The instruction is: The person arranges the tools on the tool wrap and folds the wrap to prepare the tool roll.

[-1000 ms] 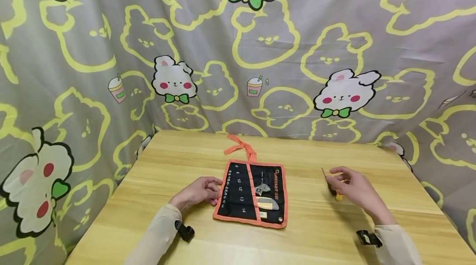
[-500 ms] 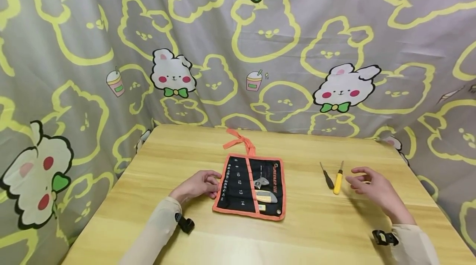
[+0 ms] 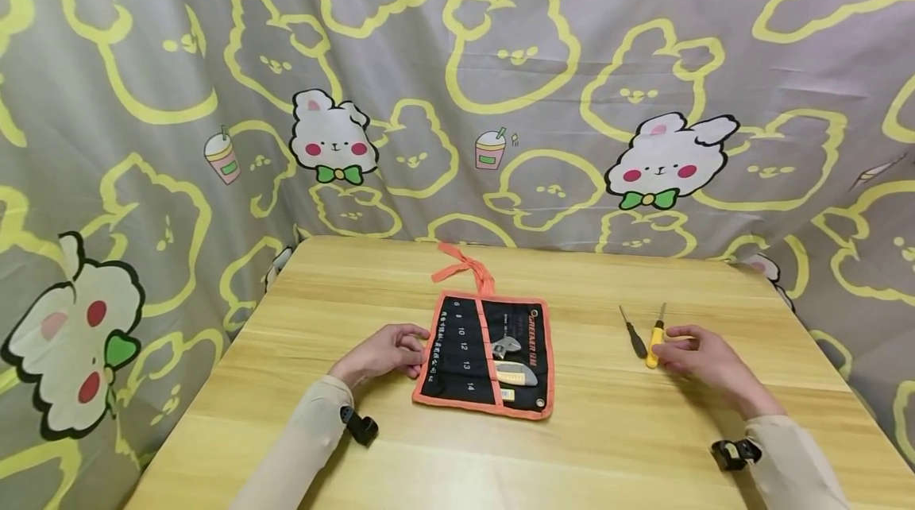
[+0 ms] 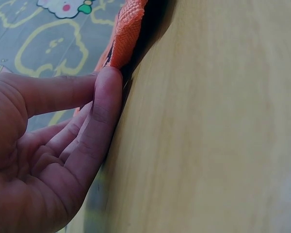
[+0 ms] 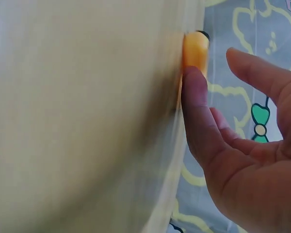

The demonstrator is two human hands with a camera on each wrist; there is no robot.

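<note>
My left hand [image 3: 382,355] pinches the left orange edge of a black tool pouch [image 3: 457,395] between thumb and fingers. In the left wrist view, the pouch's orange trim [image 4: 128,36] rises from my fingertips. The pouch lies spread flat, with an adjustable wrench [image 3: 507,346], a utility knife [image 3: 515,372] and a small yellow item [image 3: 507,395] in its right-hand pocket. My right hand [image 3: 704,359] is at a yellow-handled screwdriver [image 3: 654,345]. In the right wrist view, a finger touches the screwdriver's yellow handle [image 5: 196,48] while the thumb stands apart from it.
A black-handled screwdriver [image 3: 635,341] lies just left of the yellow one on the wooden table [image 3: 608,446]. Orange ties [image 3: 468,265] trail from the pouch's far edge. A patterned grey curtain [image 3: 429,41] stands behind the table and along its sides.
My right hand was at the black screwdriver, moved off to the right, then came back left to the yellow screwdriver. My left hand has stayed at the pouch's edge.
</note>
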